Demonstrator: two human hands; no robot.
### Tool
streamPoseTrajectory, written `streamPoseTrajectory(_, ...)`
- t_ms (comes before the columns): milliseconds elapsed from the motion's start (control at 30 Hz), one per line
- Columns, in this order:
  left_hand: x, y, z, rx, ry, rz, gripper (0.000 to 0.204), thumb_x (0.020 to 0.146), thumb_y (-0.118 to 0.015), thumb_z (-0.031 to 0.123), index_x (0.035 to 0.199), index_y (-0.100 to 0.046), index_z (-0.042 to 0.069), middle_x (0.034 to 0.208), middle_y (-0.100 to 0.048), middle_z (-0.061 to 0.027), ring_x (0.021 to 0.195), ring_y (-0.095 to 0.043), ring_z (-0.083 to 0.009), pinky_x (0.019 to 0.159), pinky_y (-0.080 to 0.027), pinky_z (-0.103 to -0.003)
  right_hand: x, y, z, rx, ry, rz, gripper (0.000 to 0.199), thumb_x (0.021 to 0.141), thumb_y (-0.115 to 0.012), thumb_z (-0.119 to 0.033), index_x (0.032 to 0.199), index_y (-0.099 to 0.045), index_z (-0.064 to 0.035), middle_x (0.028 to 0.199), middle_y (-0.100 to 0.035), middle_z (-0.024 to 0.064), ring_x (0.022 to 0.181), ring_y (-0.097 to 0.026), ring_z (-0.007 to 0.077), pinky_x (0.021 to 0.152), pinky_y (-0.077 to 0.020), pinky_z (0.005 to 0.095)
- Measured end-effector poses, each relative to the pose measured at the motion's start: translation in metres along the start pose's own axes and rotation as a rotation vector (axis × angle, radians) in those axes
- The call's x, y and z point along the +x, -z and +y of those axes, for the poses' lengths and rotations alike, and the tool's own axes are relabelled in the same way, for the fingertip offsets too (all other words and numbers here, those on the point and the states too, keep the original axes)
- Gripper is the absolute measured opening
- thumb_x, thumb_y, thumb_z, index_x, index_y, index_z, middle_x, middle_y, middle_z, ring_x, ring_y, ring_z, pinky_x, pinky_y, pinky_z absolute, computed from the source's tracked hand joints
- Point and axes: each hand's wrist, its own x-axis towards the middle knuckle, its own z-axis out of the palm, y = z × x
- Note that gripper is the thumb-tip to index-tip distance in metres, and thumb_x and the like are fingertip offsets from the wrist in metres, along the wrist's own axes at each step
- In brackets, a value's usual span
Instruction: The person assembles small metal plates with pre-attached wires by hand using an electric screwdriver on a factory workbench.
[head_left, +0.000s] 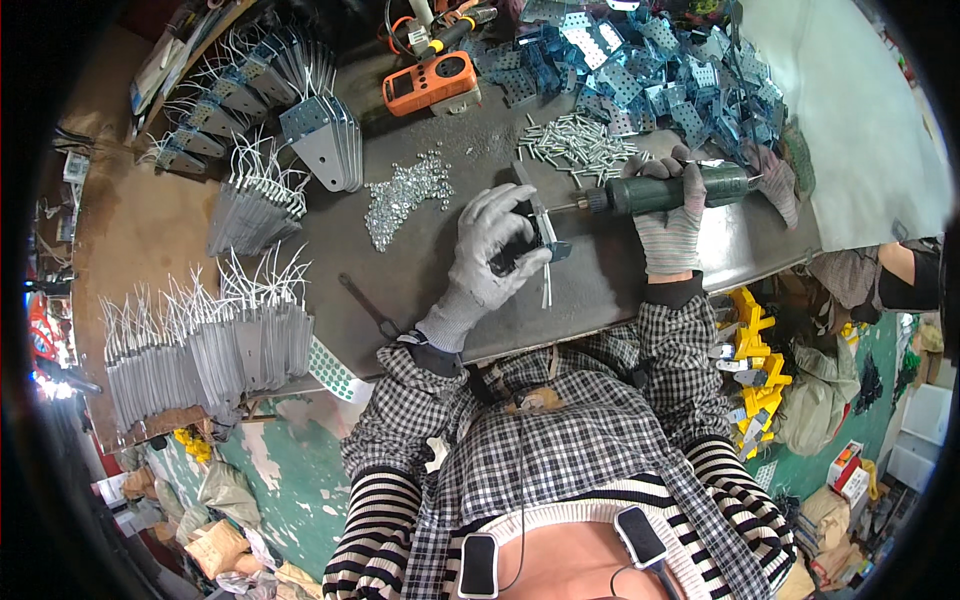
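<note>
Along the left edge of the dark grey metal workbench (420,290) stand rows of finished grey metal plates with white wire tails (205,345). Right of them lies a loose heap of small silver nuts (405,190), with an orange handheld meter (432,82) further back. The left hand (490,255), in a grey knit glove, is curled around a small grey metal bracket with a dark block (535,240), fingers wrapped over it and pinning it to the bench near the middle. The bracket is a narrow strip, its long axis running roughly away from the person. Behind it sits a pile of silver screws (575,140). The right hand (668,215), gloved alike, is clenched around a dark green cylindrical electric screwdriver (670,190); this lies almost level, long axis left to right, its bit pointing left and meeting the bracket. Beyond is a heap of blue-tinted perforated metal brackets (660,70)
</note>
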Motion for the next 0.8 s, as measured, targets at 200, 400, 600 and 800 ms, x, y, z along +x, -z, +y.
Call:
streamPoseTrajectory(200, 0.004, -0.017, -0.022, -0.386, -0.004, 0.104, 0.045, 0.075, -0.084, 0.018, 0.112, -0.063, 0.004, 0.130, -0.055, -0.0101, 0.121, -0.053, -0.0230, 0.105, -0.042, -0.035, -0.003, 0.003, 0.007, 0.046, -0.028, 0.016, 0.040, 0.084, -0.076, -0.014, 0.116, -0.055, -0.0057, 0.086, -0.055, 0.0000, 0.082, -0.056, 0.0145, 0.104, -0.0425, 0.0465)
streamPoseTrajectory(400, 0.007, -0.009, -0.018, -0.412, 0.026, 0.025, 0.050, 0.079, -0.080, 0.013, 0.124, -0.060, 0.004, 0.129, -0.057, -0.0084, 0.121, -0.054, -0.0215, 0.107, -0.039, -0.035, 0.002, 0.018, 0.011, 0.174, -0.053, 0.054, 0.037, 0.084, -0.075, -0.012, 0.115, -0.057, -0.0057, 0.087, -0.055, 0.0005, 0.081, -0.056, 0.0152, 0.103, -0.0432, 0.0457)
streamPoseTrajectory(600, 0.012, 0.024, -0.033, 0.017, 0.409, -0.224, 0.028, 0.088, -0.065, 0.003, 0.116, -0.066, 0.007, 0.108, -0.067, -0.0028, 0.097, -0.064, -0.0128, 0.086, -0.053, -0.032, 0.003, 0.017, 0.014, 0.108, -0.072, 0.018, 0.042, 0.085, -0.075, -0.015, 0.121, -0.055, -0.0059, 0.087, -0.056, 0.0009, 0.082, -0.056, 0.0153, 0.103, -0.0433, 0.0453)
streamPoseTrajectory(800, 0.036, 0.002, -0.008, 1.016, 0.036, -0.796, 0.011, 0.087, -0.058, 0.011, 0.092, -0.065, 0.005, 0.089, -0.063, -0.0117, 0.089, -0.067, -0.0254, 0.074, -0.054, -0.037, 0.003, 0.020, 0.017, 0.135, -0.077, 0.021, 0.043, 0.085, -0.075, -0.015, 0.121, -0.054, -0.0063, 0.087, -0.056, 0.0009, 0.082, -0.057, 0.0157, 0.102, -0.0438, 0.0463)
